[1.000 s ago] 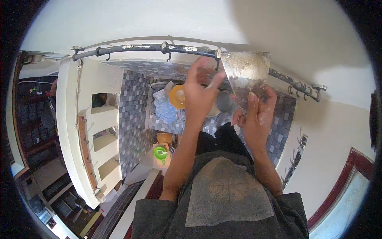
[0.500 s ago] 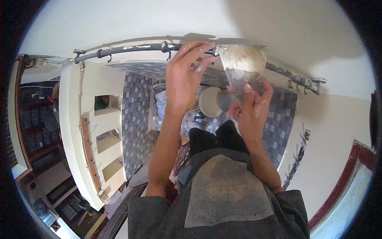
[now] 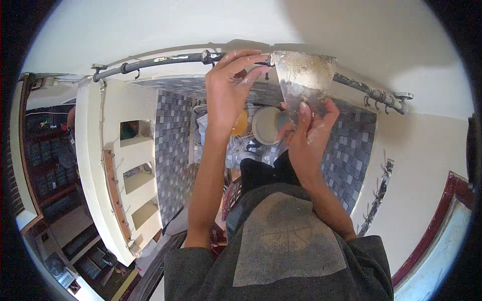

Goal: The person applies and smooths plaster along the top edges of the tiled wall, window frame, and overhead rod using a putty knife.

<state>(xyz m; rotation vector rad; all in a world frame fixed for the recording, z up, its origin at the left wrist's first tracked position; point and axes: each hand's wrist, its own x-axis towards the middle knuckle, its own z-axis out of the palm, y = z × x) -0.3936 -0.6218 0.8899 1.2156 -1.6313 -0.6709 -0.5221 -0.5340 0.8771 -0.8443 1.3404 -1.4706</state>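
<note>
My right hand (image 3: 309, 135) grips a wide putty knife (image 3: 306, 75), its thumb lying along the lower blade. The blade points up and flares toward its top edge, with pale plaster smeared over it. The handle is mostly hidden in my fingers. My left hand (image 3: 231, 85) is raised beside the blade's upper left corner, thumb and fingers bent and apart, with nothing visible held between them. White specks dot both hands. A dark, paint-flecked curtain rod (image 3: 160, 62) runs behind the left hand and the blade; whether my fingers touch it cannot be told.
Hooks hang from the rod, near a pale wall (image 3: 175, 25). Below are a white bucket (image 3: 258, 125), a yellow round thing (image 3: 240, 123) and grey mosaic tiles (image 3: 173, 130). At left stands a cream partition (image 3: 95, 150) with niches; at right a hook rack (image 3: 376, 198) and a maroon door frame (image 3: 427, 241).
Both hands and the putty knife have shifted slightly left in view. The yellow round thing beside my left wrist shows more. My right hand keeps its hold.
</note>
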